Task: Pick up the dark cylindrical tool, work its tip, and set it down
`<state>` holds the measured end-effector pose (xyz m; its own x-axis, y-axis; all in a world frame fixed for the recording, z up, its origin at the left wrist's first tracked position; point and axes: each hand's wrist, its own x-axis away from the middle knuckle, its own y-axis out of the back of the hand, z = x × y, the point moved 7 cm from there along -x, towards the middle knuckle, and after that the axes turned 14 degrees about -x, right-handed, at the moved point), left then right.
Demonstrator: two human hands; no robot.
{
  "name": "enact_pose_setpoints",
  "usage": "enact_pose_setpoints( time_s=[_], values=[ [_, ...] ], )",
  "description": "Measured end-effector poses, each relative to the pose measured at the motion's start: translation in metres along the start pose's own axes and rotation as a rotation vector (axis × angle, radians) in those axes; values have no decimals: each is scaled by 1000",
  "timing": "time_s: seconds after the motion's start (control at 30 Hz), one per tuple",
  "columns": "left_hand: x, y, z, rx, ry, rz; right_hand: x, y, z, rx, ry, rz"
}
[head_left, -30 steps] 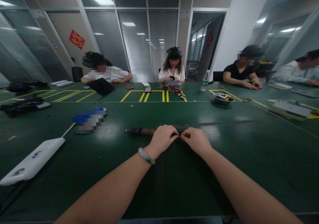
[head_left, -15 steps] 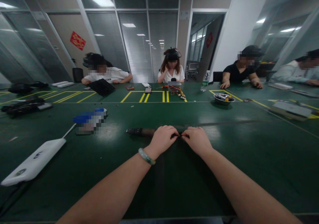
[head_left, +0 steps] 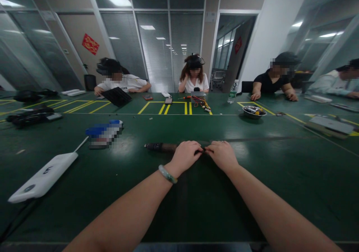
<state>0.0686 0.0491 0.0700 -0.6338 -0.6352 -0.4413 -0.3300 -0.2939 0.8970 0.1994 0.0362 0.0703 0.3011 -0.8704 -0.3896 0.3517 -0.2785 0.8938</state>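
We have both bare hands out front, almost meeting over the green table (head_left: 157, 214). Left hand (head_left: 185, 156): thumb and fingers bent together in a pinch, tips near the right hand's; the fingers hide whatever may sit between them, so we can't tell if they grip anything. Right hand (head_left: 223, 156): same bent pinch, facing the left one, and again we can't tell what, if anything, it holds. The dark rod-like tool (head_left: 165, 147) lies on the table, metal-tipped end pointing left, its other end running out of sight behind the left hand; contact with that hand is unclear to us. We note a greenish bangle (head_left: 167, 174) on the left wrist. To the left we get a white device (head_left: 46, 175) marked 3, with a pale cord leading toward a blue, part-pixelated item (head_left: 98, 129). Farther across we log a metal bowl (head_left: 250, 116) with small parts in it, an upright clear bottle (head_left: 232, 92), coloured wires (head_left: 201, 103) and yellow tape lines (head_left: 186, 108). Opposite, we count four seated people, including a person in white (head_left: 201, 82) near the wires and a person in black (head_left: 271, 80), forearms at the table, beyond the bowl.
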Motion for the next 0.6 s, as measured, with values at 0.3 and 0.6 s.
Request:
enact_pose_setpoints(
  time_s=[0.3,0.6],
  values=[
    [4,4,-3,-51,-40,12,-4,-18,2,15,56,69],
    [12,19,-6,-215,-156,-42,-13,-26,5,124,148,161]
  ],
)
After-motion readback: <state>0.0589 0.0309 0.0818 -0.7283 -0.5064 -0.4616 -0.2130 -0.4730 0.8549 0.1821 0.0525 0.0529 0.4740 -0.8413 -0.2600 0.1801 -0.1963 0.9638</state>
